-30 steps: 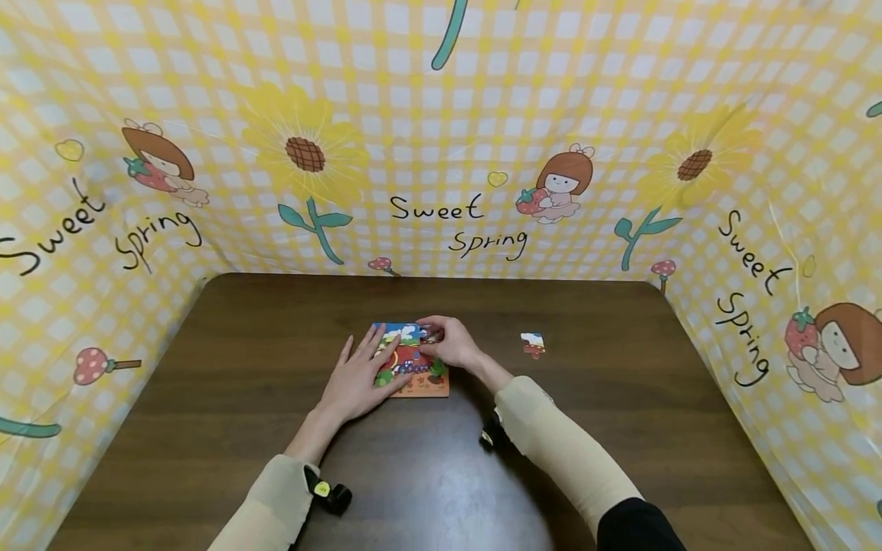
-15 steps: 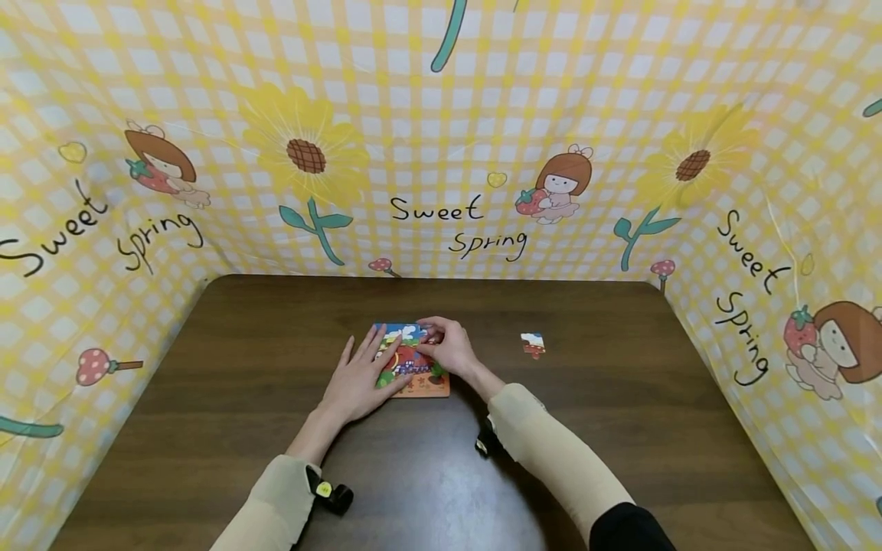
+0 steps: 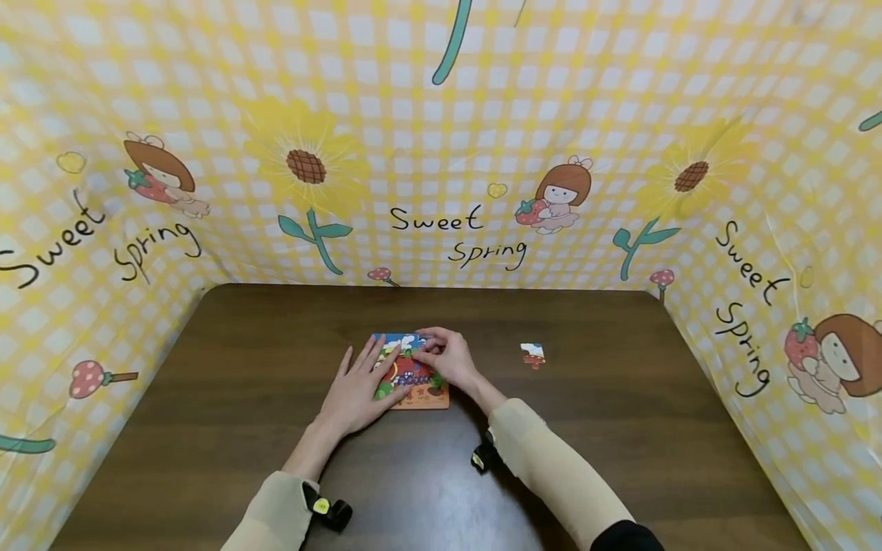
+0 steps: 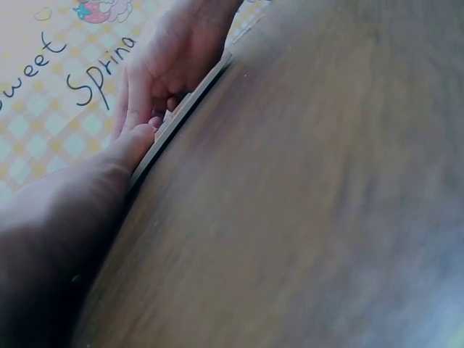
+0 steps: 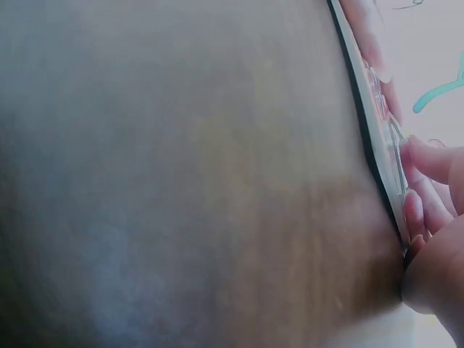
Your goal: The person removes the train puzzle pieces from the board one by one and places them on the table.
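Note:
A colourful jigsaw puzzle (image 3: 409, 375) in a wooden frame lies on the table, with a blue sky, a red shape and an orange lower strip. My left hand (image 3: 357, 390) rests on its left side, fingers spread and straight. At the upper right part of the puzzle, my right hand (image 3: 451, 358) pinches a puzzle piece (image 5: 396, 156) between thumb and fingers. The piece is slightly tilted over the board in the right wrist view, and the fingers hide most of it in the head view. A loose puzzle piece (image 3: 533, 354), white, blue and red, lies to the right.
The brown wooden table (image 3: 592, 428) extends around the puzzle. A yellow checked cloth (image 3: 441, 138) with printed flowers and figures stands as walls at the back and both sides.
My right hand shifts slightly left over the puzzle with the piece between its fingers. The left hand stays in place on the puzzle. The head view tips up a little.

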`<state>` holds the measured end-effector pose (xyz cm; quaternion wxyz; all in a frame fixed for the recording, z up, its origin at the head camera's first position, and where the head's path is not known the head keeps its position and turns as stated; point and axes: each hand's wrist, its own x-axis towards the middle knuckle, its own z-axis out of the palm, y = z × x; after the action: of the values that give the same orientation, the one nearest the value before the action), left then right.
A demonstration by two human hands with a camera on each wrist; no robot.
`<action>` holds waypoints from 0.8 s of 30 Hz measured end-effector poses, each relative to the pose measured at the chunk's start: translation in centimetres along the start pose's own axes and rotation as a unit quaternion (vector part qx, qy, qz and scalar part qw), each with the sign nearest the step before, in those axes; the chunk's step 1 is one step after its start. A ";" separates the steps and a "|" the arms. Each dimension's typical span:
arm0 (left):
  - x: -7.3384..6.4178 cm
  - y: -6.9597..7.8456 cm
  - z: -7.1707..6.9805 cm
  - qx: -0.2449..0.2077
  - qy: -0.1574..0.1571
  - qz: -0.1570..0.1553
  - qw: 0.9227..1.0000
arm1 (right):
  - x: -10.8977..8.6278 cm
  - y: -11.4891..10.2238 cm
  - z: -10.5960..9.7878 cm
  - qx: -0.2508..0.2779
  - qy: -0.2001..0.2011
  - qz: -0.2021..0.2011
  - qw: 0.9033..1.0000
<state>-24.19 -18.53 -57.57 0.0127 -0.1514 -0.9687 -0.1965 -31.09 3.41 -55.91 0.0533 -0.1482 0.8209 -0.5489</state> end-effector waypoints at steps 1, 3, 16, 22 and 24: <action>0.0 0.0 0.0 -0.002 0.000 -0.001 1.000 | 0.0 0.0 -0.1 0.005 -0.001 -0.002 1.000; 0.0 0.1 -0.1 -0.007 0.004 0.000 1.000 | 0.0 0.1 -0.2 0.013 -0.001 -0.005 1.000; 0.0 0.1 0.2 -0.022 0.001 -0.006 1.000 | -0.5 0.7 -0.5 0.065 0.017 0.000 0.998; -0.1 -0.1 0.3 -0.021 0.009 -0.014 1.000 | -0.5 0.5 -0.7 0.076 0.014 -0.002 0.997; -0.1 -0.1 0.3 -0.020 0.009 -0.014 1.000 | -0.5 0.4 -0.9 0.074 0.013 0.000 0.997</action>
<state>-24.07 -18.52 -57.86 0.0158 -0.1359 -0.9664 -0.2176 -30.89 4.50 -56.01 0.0538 -0.1365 0.7785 -0.6103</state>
